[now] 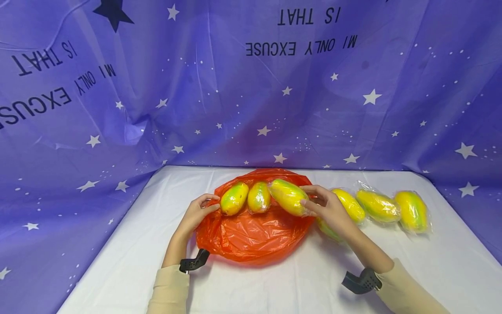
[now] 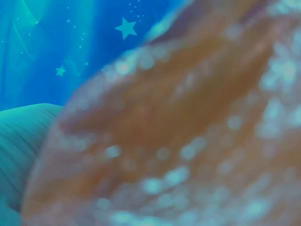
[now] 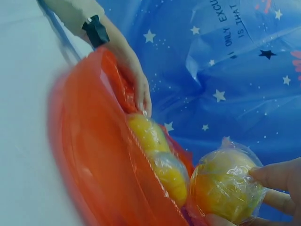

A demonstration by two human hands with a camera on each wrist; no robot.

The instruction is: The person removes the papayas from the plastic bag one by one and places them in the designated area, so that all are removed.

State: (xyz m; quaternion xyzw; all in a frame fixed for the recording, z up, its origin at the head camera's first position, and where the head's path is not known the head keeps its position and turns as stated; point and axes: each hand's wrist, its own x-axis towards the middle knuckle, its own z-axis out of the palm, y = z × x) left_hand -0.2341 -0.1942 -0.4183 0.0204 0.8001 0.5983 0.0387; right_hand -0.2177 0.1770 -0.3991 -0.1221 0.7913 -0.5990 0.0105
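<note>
A red plastic bag lies spread open on the table. Two yellow-green mangoes, one at the left and one beside it, sit in its mouth. My left hand pinches the bag's left rim, its fingertips close to the leftmost mango. With thumb and fingers, my right hand grips a mango in clear wrap at the bag's right side. The right wrist view shows this wrapped mango at the bag's opening. Blurred, shiny bag film fills most of the left wrist view.
Right of the bag are more wrapped mangoes: one beyond my right hand, one in the middle and one farthest right. Another mango is partly hidden under my right forearm. A purple star-printed curtain stands behind the white table.
</note>
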